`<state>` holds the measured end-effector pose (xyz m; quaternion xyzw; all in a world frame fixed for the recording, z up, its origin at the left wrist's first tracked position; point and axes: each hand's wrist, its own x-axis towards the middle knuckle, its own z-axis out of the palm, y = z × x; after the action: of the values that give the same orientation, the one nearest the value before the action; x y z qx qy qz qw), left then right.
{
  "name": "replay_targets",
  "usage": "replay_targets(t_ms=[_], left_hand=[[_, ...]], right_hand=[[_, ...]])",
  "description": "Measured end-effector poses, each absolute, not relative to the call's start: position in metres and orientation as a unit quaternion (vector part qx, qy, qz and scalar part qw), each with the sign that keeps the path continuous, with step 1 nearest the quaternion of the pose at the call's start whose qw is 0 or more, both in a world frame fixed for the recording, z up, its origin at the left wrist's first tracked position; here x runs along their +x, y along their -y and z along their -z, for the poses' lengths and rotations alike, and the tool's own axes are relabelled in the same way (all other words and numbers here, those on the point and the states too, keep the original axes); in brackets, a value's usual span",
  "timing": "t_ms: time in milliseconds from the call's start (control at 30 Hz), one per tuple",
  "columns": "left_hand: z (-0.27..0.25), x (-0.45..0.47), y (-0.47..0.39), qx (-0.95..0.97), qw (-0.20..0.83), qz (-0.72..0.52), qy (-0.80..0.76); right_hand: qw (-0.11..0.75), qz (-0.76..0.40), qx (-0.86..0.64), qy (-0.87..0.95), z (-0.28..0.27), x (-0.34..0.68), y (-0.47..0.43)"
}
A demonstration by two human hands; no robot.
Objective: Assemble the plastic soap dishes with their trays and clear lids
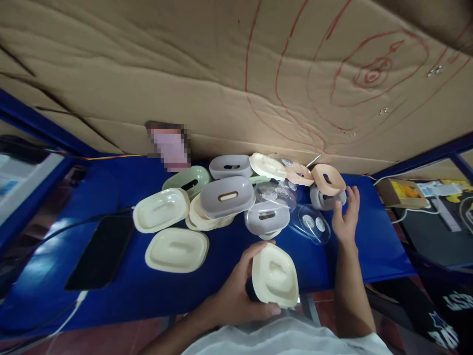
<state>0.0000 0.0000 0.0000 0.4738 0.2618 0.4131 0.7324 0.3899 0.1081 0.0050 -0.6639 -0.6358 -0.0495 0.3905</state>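
My left hand [246, 286] grips a cream oval plastic piece [277, 276] by its edges, with the raised centre facing me, near the table's front edge. My right hand [346, 212] is raised with fingers apart, holding nothing, beside a peach oval piece with a slot [327, 180] that rests on a grey piece [325, 198]. Two similar cream pieces [177, 249] lie to the left of my left hand. Beyond it are grey slotted ovals [227, 196] on a stack of cream pieces [195, 217], and clear lids [314, 224] with round white stickers.
Several more ovals, including a green one [186, 181], line the back of the blue table [121, 308]. A black phone [101, 251] with a cable lies at left. Another phone [170, 145] leans on the cardboard wall [207, 64]. A cardboard box [404, 192] sits at right.
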Motion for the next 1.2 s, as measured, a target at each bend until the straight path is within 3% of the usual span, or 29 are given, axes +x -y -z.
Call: replay_targets(t_ms=[233,333,400,433,500,633,700,767,833,1000,1200], left_hand=[[-0.009,0.0,-0.005,0.433,0.727,-0.465,-0.262],[-0.012,0.005,-0.009,0.435,0.704,-0.491,-0.272],[-0.013,0.009,-0.012,0.428,0.688,-0.508,-0.29],[-0.014,0.011,-0.013,0.422,0.682,-0.517,-0.299],[-0.017,0.015,-0.015,0.413,0.674,-0.531,-0.303],[-0.027,0.013,-0.018,0.437,0.665,-0.538,-0.279],[-0.032,0.005,-0.017,0.466,0.638,-0.541,-0.289],[-0.033,-0.007,-0.016,0.505,0.581,-0.549,-0.326],[-0.033,-0.023,-0.014,0.569,0.484,-0.548,-0.377],[-0.023,-0.07,-0.013,0.738,0.158,-0.461,-0.466],[-0.001,-0.128,-0.006,0.77,0.007,-0.328,-0.548]], right_hand=[[0.391,0.07,-0.649,0.649,-0.031,0.37,-0.096],[0.413,-0.038,-0.566,0.712,-0.06,0.329,-0.072],[0.335,-0.188,-0.44,0.812,-0.079,0.293,-0.055],[0.276,-0.229,-0.385,0.85,-0.086,0.277,-0.049],[0.243,-0.246,-0.325,0.88,-0.097,0.252,-0.04],[0.305,-0.241,-0.349,0.853,-0.105,0.258,-0.043],[0.354,-0.179,-0.408,0.822,-0.105,0.28,-0.056],[0.387,-0.072,-0.491,0.777,-0.104,0.305,-0.078],[0.36,0.012,-0.562,0.744,-0.101,0.326,-0.108],[0.234,0.043,-0.593,0.769,-0.089,0.356,-0.166],[0.263,0.095,-0.585,0.761,-0.073,0.359,-0.149]])
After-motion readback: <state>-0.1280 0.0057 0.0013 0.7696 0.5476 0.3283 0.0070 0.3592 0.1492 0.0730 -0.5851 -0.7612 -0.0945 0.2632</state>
